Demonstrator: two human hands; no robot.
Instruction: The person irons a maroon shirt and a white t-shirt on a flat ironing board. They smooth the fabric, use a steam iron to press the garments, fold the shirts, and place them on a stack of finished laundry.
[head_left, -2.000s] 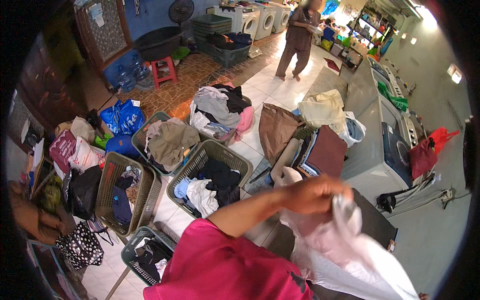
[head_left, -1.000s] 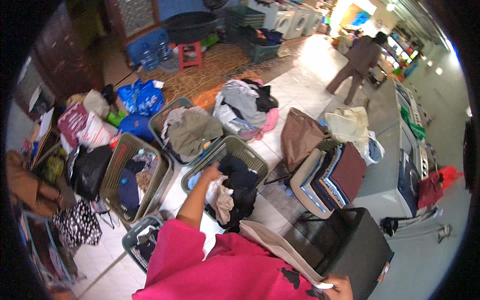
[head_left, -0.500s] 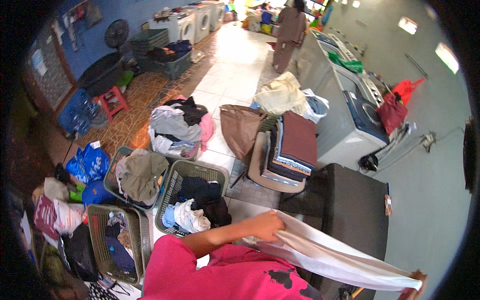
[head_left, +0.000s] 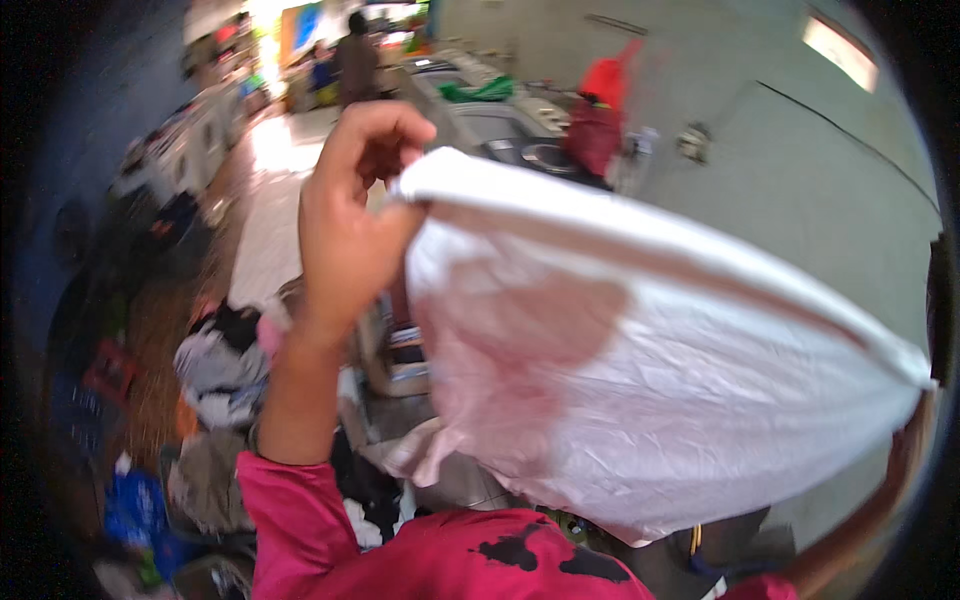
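Observation:
A thin white cloth point(head_left: 640, 400) hangs stretched out in front of me; its kind of garment or linen cannot be made out. My left hand point(head_left: 365, 190), raised at chest height or above, pinches its upper left corner between thumb and fingers. At the far right rim, my right hand point(head_left: 920, 395) grips the opposite corner, its fingers partly lost in the dark edge. The upper edge runs taut between both hands while the lower part billows loosely. Behind it, the stack of folded clothes point(head_left: 407, 350) shows only as a sliver.
Heaped laundry point(head_left: 225, 365) and a basket of clothes point(head_left: 212, 480) stand to the left, blurred. Washing machines point(head_left: 490, 125) line the right wall, with a red bag point(head_left: 595, 140) by them. Another person point(head_left: 358, 65) stands far back.
Both hands have risen, lifting the cloth from low over the dark padded surface and spreading it wide. My view has swung to the right.

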